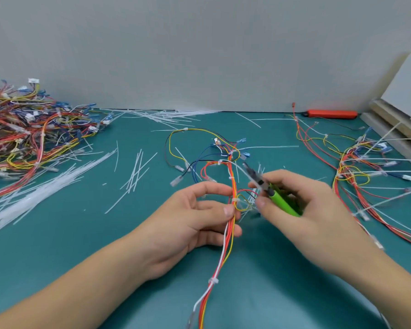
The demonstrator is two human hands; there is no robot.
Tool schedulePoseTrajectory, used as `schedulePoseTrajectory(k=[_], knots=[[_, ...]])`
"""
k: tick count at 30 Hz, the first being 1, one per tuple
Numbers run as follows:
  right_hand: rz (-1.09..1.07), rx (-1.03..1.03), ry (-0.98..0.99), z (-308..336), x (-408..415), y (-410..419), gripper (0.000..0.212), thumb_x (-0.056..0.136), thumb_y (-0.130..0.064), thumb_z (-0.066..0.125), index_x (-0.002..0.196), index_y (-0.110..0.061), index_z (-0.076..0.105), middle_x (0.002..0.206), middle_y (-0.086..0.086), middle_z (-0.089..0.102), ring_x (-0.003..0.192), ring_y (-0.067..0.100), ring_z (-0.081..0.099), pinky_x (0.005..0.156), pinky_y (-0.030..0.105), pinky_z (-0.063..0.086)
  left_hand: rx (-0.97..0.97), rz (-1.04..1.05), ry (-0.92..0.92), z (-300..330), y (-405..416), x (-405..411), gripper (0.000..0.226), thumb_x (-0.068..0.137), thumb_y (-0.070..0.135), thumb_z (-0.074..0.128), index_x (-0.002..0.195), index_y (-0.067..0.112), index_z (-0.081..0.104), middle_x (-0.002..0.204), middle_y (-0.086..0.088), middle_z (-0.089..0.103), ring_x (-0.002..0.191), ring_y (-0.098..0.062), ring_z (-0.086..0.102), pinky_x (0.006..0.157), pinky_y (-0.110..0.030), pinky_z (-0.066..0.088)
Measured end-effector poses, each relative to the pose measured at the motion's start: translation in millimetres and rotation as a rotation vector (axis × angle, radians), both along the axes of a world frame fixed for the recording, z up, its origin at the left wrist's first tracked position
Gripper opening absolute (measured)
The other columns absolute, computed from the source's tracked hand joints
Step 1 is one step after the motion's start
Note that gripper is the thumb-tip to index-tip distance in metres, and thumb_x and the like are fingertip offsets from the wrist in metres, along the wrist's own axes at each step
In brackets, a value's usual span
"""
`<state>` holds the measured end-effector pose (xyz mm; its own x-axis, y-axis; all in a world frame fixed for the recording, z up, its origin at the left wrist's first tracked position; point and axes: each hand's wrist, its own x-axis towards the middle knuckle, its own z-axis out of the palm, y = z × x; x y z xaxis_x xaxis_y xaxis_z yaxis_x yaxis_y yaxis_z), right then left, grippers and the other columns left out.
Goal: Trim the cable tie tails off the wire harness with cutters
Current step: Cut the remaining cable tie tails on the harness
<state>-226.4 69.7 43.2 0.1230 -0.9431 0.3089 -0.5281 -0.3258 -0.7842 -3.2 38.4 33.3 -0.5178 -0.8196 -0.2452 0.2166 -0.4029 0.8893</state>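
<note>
Holding the wire harness [230, 224] above the green mat [81, 245], the left hand [195, 224] pinches the red, yellow and white bundle between thumb and fingers just below a white cable tie [234, 200]. The right hand [301, 205] grips the green-handled cutters [271, 188], whose blurred metal nose points up and away towards the upper loops of the harness; whether the blades are parted cannot be told. A long translucent tie tail [267, 147] juts out to the right of the harness's far end, near the blue terminals, and appears untrimmed. Lower ties along the bundle, such as the one nearest the camera [213, 280], look already cut flush.

The step in hand is judged to be mid-harness trimming, between cuts. The next move calls for seating the blades flush against a tie head, clear of the wire insulation.

Cut tails [133, 176] litter the mat; a heap of harnesses [29, 131] lies far left, another harness [356, 167] at right.
</note>
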Motion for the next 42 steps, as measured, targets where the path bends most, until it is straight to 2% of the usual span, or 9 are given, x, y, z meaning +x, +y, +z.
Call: schedulePoseTrajectory(k=[7,12,15,19,23,27,31,34,42], knots=[[0.016,0.051,0.139,2.2,0.5,1.3,0.011,0.092,-0.038,0.067,0.102,-0.037,0.067,0.082,-0.004,0.065,0.076,0.019,0.057,0.076,0.038,0.047,0.049,0.008,0.02,0.7,-1.3,2.7,0.033,0.08,0.007,0.077,0.112,0.01,0.072,0.099,-0.02,0.073,0.075,-0.027,0.073,0.066,-0.029,0.058],[-0.017,0.078,0.257,3.2,-3.2,2.5,0.017,0.088,-0.051,0.064,0.103,-0.043,0.066,0.09,-0.018,0.064,0.094,0.007,0.056,0.079,0.026,0.044,0.074,-0.017,0.034,3.2,-2.9,3.8,0.038,0.08,0.009,0.076,0.117,0.006,0.068,0.099,-0.017,0.073,0.074,-0.025,0.072,0.065,-0.028,0.058],[-0.033,0.06,0.214,3.6,-2.7,1.4,0.012,0.089,-0.047,0.067,0.098,-0.04,0.067,0.089,-0.012,0.066,0.094,0.009,0.058,0.082,0.03,0.046,0.065,-0.008,0.022,2.8,-2.4,2.6,0.043,0.079,0.01,0.076,0.121,0.004,0.065,0.099,-0.018,0.073,0.074,-0.025,0.072,0.064,-0.028,0.058],[-0.023,0.071,0.207,3.8,-3.0,1.7,0.014,0.087,-0.046,0.07,0.1,-0.042,0.073,0.092,-0.015,0.061,0.094,0.007,0.058,0.076,0.015,0.04,0.064,-0.008,0.022,1.8,-3.7,2.6,0.045,0.08,0.011,0.076,0.123,0.003,0.066,0.1,-0.017,0.073,0.076,-0.024,0.071,0.065,-0.028,0.058],[0.0,0.101,0.278,-1.2,-2.0,2.7,0.023,0.089,-0.049,0.07,0.112,-0.046,0.072,0.1,-0.018,0.054,0.096,0.001,0.056,0.075,0.008,0.036,0.058,0.052,0.061,-2.5,-3.9,2.1,0.035,0.078,0.012,0.078,0.112,0.006,0.075,0.102,-0.018,0.073,0.075,-0.022,0.071,0.064,-0.027,0.058],[-0.025,0.067,0.269,-2.8,-4.4,0.9,0.02,0.09,-0.042,0.072,0.109,-0.048,0.071,0.109,-0.021,0.054,0.104,-0.001,0.056,0.08,0.006,0.036,0.073,0.093,0.087,-3.4,-4.0,1.4,0.03,0.082,0.004,0.077,0.112,0.004,0.075,0.099,-0.015,0.073,0.072,-0.02,0.07,0.062,-0.026,0.057],[-0.028,0.028,0.292,-2.7,-7.9,0.4,0.02,0.088,-0.04,0.072,0.104,-0.052,0.069,0.112,-0.024,0.057,0.105,-0.002,0.058,0.083,0.007,0.037,0.144,0.125,0.156,-1.9,-5.7,2.2,0.04,0.076,-0.002,0.079,0.115,0.002,0.073,0.094,-0.013,0.071,0.068,-0.019,0.067,0.06,-0.027,0.056],[0.019,0.018,0.324,-0.9,-9.2,0.1,0.02,0.089,-0.041,0.072,0.108,-0.048,0.069,0.108,-0.021,0.059,0.103,0.001,0.059,0.082,0.011,0.04,0.195,0.131,0.236,-1.5,-6.5,4.1,0.047,0.075,0.004,0.074,0.121,0.007,0.066,0.092,-0.012,0.068,0.068,-0.02,0.065,0.061,-0.029,0.055],[0.087,0.014,0.325,-1.8,-13.2,-2.7,0.016,0.09,-0.034,0.075,0.102,-0.042,0.068,0.089,-0.011,0.065,0.085,0.012,0.06,0.072,0.02,0.043,0.295,0.093,0.447,-1.2,-10.8,9.6,0.044,0.068,-0.005,0.079,0.106,0.013,0.069,0.093,-0.01,0.064,0.066,-0.019,0.061,0.061,-0.03,0.054]])
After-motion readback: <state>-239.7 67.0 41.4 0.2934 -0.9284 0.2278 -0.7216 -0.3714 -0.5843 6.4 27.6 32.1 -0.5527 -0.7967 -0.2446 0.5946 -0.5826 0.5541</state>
